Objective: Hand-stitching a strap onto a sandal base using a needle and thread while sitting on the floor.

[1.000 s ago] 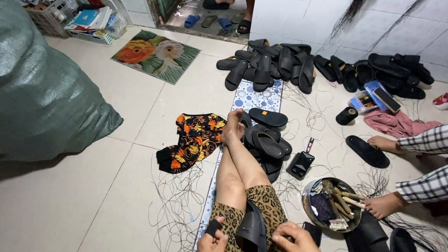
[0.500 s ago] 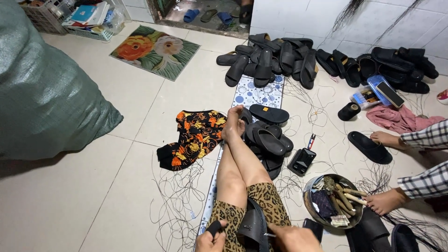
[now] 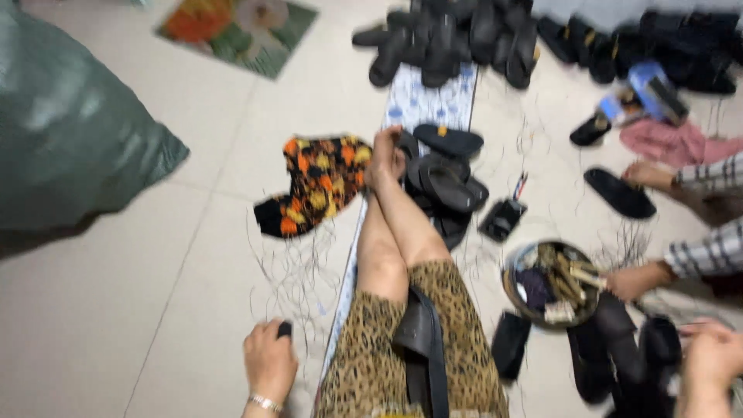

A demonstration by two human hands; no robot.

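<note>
My left hand (image 3: 268, 364) rests low on the tiled floor beside my left thigh, its fingers closed on a small black piece (image 3: 285, 330). My right hand (image 3: 710, 358) is stretched out to the far right, over a few black sandals (image 3: 619, 348) lying on the floor; blur hides whether it grips anything. A black sandal (image 3: 422, 340) lies along my lap on the leopard-print shorts. My bare legs stretch forward, with the feet by a heap of black sandals (image 3: 445, 182).
A round metal bowl (image 3: 551, 282) of small parts stands right of my knee, with another person's hand (image 3: 635, 280) touching it. An orange-and-black patterned cloth (image 3: 321, 182) lies left of my feet, a big green sack (image 3: 73, 139) at the left, and more black sandals (image 3: 457, 39) at the back. Thin threads are scattered over the floor.
My right hand left my lap and swung out to the right towards the sandals there. My left hand moved left off the thigh to the floor. The view closed in and blurred.
</note>
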